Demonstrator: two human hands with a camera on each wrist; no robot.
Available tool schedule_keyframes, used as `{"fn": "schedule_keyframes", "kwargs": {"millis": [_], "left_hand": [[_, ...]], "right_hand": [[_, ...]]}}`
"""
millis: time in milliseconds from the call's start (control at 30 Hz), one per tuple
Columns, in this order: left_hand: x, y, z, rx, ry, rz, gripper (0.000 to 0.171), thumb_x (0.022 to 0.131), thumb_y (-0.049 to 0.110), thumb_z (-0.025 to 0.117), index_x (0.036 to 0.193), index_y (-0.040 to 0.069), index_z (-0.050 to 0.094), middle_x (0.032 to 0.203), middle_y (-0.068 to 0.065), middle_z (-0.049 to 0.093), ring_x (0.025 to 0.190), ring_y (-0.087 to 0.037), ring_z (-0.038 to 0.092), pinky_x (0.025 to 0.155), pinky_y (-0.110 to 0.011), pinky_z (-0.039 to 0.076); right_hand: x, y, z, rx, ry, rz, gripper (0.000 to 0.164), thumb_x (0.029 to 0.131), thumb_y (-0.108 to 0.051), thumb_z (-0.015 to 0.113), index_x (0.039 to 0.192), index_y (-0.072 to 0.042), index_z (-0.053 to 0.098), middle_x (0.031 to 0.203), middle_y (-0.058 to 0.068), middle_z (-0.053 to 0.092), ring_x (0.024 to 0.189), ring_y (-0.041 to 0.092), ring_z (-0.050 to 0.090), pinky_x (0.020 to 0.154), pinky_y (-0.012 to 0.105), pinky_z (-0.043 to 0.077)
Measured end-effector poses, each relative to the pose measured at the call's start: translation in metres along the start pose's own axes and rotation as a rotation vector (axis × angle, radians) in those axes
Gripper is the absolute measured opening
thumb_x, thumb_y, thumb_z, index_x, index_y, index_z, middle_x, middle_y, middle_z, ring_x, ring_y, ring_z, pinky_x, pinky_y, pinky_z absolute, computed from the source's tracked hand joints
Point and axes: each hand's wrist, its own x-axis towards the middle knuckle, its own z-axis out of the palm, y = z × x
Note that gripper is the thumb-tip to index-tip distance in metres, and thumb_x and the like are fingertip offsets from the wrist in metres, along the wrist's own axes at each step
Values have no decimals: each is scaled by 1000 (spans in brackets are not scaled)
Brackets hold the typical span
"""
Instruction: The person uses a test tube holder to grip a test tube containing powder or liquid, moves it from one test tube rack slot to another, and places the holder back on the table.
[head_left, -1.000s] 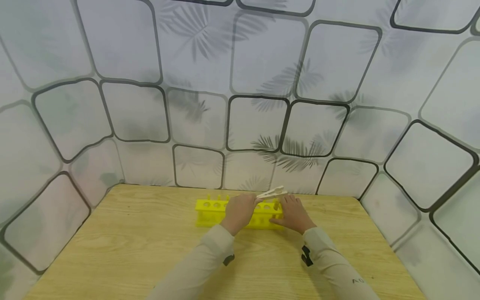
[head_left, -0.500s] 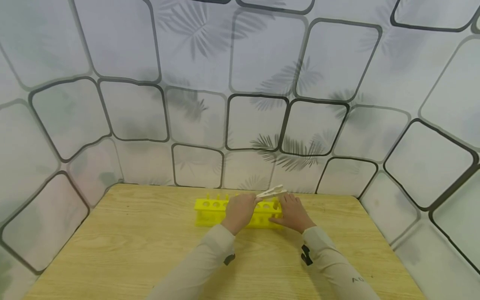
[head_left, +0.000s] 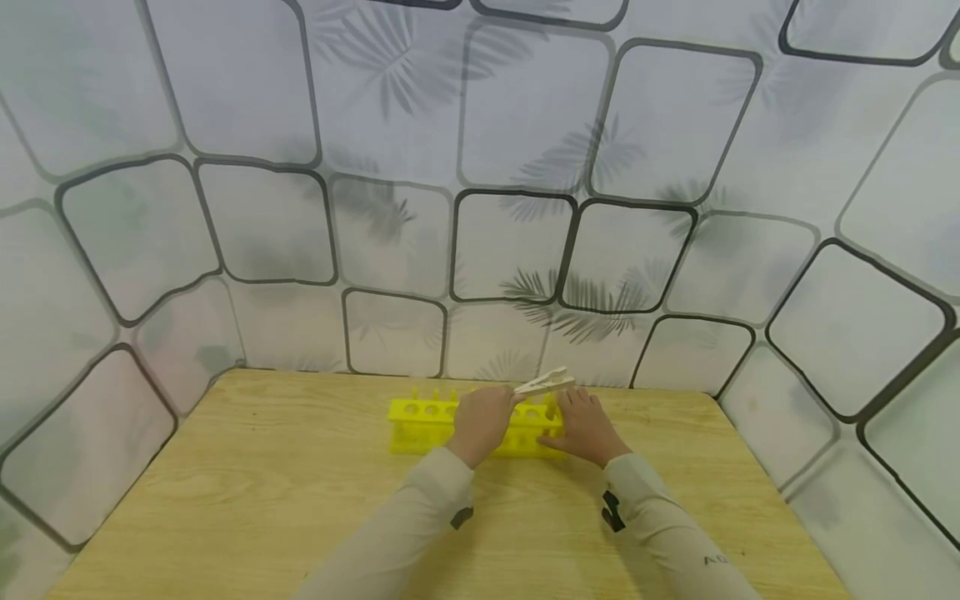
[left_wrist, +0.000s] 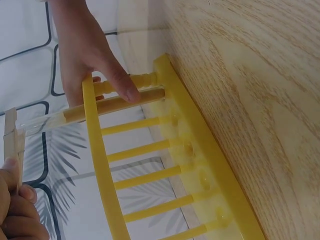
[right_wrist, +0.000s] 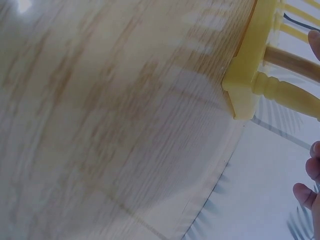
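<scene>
Since the earlier frame: wooden clamp (left_wrist: 10, 141) tipped very slightly upward. Left hand (head_left: 480, 423), grasping the clamp, its head at the upper end of one test tube (left_wrist: 111, 104), brown contents, standing in yellow rack (head_left: 517, 422) on wood-grain tabletop (head_left: 255, 500). Right hand (head_left: 591, 427), gripping the rack's right end, thumb at the tube.

**RACK, TUBE AND CLAMP: CURRENT STATE**

On my head view, the yellow rack (head_left: 519, 422) stands upright on the table (head_left: 247, 492), long side running left to right. Its top plate carries a row of round holes; slim pegs rise along the rear. On the left wrist view, I read one test tube (left_wrist: 77, 114), seated through the top plate near the rack's right end: clear upper section, brown lower section. The pale wooden clamp (head_left: 543, 385), slanting up rightward, meets the tube's clear upper end.
</scene>
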Motion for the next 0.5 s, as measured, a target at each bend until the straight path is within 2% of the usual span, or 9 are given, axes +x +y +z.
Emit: {"fn": "schedule_keyframes", "kwargs": {"millis": [267,500], "left_hand": [[0,2,3,31,26,20,43,94,44,48,63,15,55,47,6,25,39,-6,17,35,-17,14],[-1,3,6,21,28,24,42,94,42,49,63,15,54,47,6,29,40,-6,19,36,-17,16]], "right_hand": [[-1,-2,-2,25,-10,11,54,68,-55,77,90,-14,49,84,4,45,81,23,44,67,36,35],[-2,-3,-4,14,-3,11,55,68,-55,76,90,-13,48,85,4,47,81,24,45,68,37,36]]}}
